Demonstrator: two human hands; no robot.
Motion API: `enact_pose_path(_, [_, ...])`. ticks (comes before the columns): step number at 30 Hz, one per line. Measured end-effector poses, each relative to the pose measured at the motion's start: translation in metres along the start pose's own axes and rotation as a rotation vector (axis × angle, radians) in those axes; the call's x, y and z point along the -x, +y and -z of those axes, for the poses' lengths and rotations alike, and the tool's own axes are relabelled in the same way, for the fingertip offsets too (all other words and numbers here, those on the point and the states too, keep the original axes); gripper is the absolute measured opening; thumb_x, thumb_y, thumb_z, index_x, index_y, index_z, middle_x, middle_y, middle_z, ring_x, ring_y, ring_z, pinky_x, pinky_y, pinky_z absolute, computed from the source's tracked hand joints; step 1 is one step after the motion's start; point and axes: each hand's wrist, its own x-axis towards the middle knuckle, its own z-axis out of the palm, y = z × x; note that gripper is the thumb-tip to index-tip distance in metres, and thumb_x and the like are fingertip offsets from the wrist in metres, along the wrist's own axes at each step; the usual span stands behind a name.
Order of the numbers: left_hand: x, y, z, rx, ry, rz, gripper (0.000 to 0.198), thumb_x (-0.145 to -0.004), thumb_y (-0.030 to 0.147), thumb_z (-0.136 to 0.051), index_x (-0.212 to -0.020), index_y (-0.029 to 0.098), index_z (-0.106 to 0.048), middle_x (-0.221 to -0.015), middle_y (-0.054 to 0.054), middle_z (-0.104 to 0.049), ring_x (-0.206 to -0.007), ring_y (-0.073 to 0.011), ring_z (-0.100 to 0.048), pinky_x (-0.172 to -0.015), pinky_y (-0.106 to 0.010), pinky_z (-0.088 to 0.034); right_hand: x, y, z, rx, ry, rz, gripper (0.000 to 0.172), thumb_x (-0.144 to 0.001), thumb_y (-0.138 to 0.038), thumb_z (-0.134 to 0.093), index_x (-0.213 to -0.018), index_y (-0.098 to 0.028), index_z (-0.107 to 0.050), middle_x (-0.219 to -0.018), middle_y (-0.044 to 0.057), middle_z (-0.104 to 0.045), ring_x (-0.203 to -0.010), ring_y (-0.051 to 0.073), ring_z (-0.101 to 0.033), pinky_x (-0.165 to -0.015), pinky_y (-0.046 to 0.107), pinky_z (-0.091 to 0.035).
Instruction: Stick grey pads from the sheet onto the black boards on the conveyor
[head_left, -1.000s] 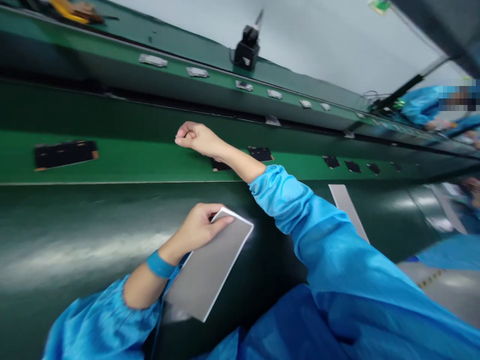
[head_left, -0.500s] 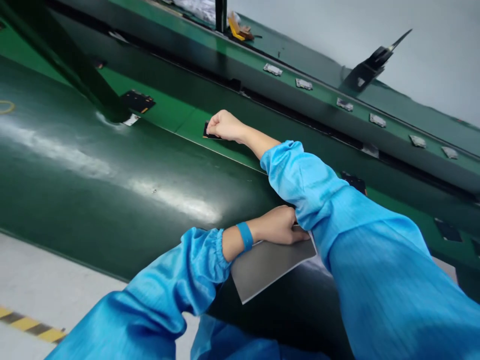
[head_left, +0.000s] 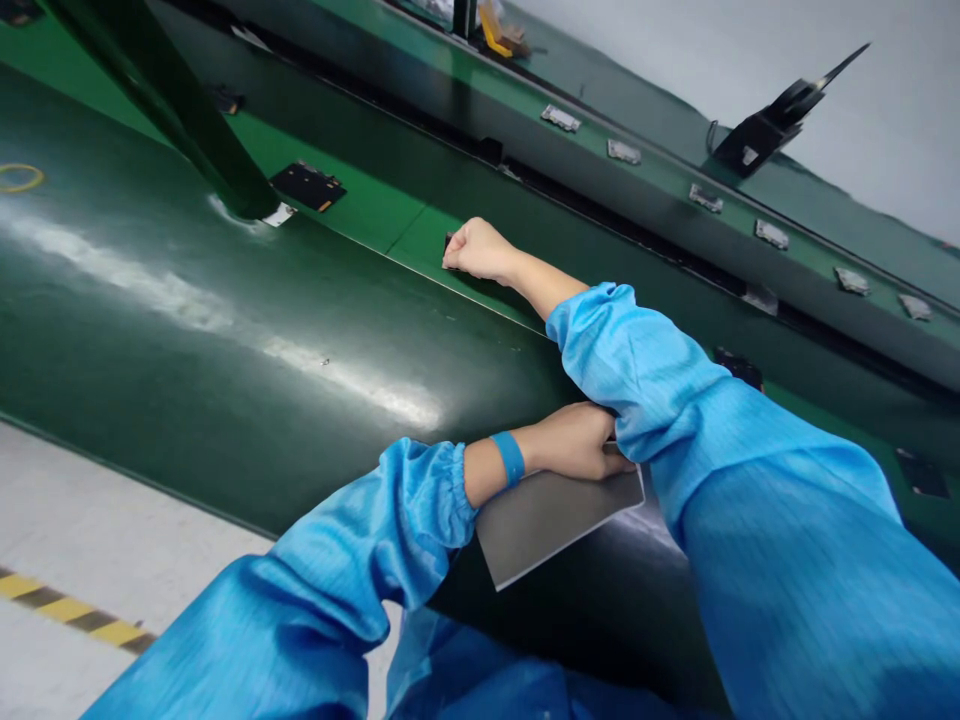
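My right hand (head_left: 480, 250) reaches over the green conveyor belt (head_left: 416, 228), fingers pinched together on a small dark flat piece (head_left: 448, 246). Only one edge of that piece shows past my fingertips. Closer to me, my left hand (head_left: 576, 440), with a blue band (head_left: 509, 459) at the wrist, is closed over a grey sheet (head_left: 551, 525) with pale edges. Something dark shows by its curled fingers, but my right sleeve (head_left: 637, 340) partly hides them, so I cannot make out what they hold.
Black boards (head_left: 308, 186) lie along the belt to both sides. A dark green post (head_left: 187, 130) rises at left. Several silvery parts (head_left: 560, 118) sit in a row on the raised ledge behind. A black stand (head_left: 765, 130) and a yellow object (head_left: 495, 30) are farther back.
The view has shifted, so the scene sits farther right and slightly higher. My right fingers now cover more of the dark piece. My left hand stays on the grey sheet.
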Motion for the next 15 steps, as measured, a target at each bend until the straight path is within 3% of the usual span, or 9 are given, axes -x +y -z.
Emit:
enact_pose_path(5, [0.000, -0.002, -0.002, 0.026, -0.016, 0.020, 0.026, -0.092, 0.028, -0.082, -0.074, 0.014, -0.071, -0.070, -0.001, -0.065, -0.065, -0.0132, -0.054, -0.063, -0.027, -0.040, 0.005, 0.008, 0.002, 0.017, 0.019, 0.009, 0.017, -0.083, 0.002, -0.073, -0.072, -0.010, -0.069, -0.063, 0.000, -0.053, -0.066, 0.013, -0.054, -0.068, 0.031, -0.054])
enact_pose_path(11, [0.000, -0.009, -0.006, 0.066, 0.006, -0.047, 0.017, -0.095, 0.028, -0.078, -0.085, 0.014, -0.078, -0.091, -0.008, -0.080, -0.085, -0.0202, -0.070, -0.080, -0.029, -0.050, 0.012, 0.015, 0.008, 0.096, 0.031, 0.013, 0.019, -0.083, 0.000, -0.071, -0.069, -0.013, -0.067, -0.062, 0.000, -0.052, -0.067, 0.015, -0.054, -0.079, 0.037, -0.059])
enact_pose_path(15, [-0.001, -0.011, -0.007, 0.102, 0.027, -0.049, 0.019, -0.094, 0.031, -0.077, -0.083, 0.015, -0.077, -0.091, -0.008, -0.080, -0.086, -0.0224, -0.071, -0.083, -0.031, -0.053, 0.014, 0.019, 0.006, 0.254, 0.046, 0.048, 0.022, -0.080, 0.002, -0.070, -0.067, -0.015, -0.065, -0.067, 0.002, -0.056, -0.076, 0.019, -0.061, -0.088, 0.041, -0.060])
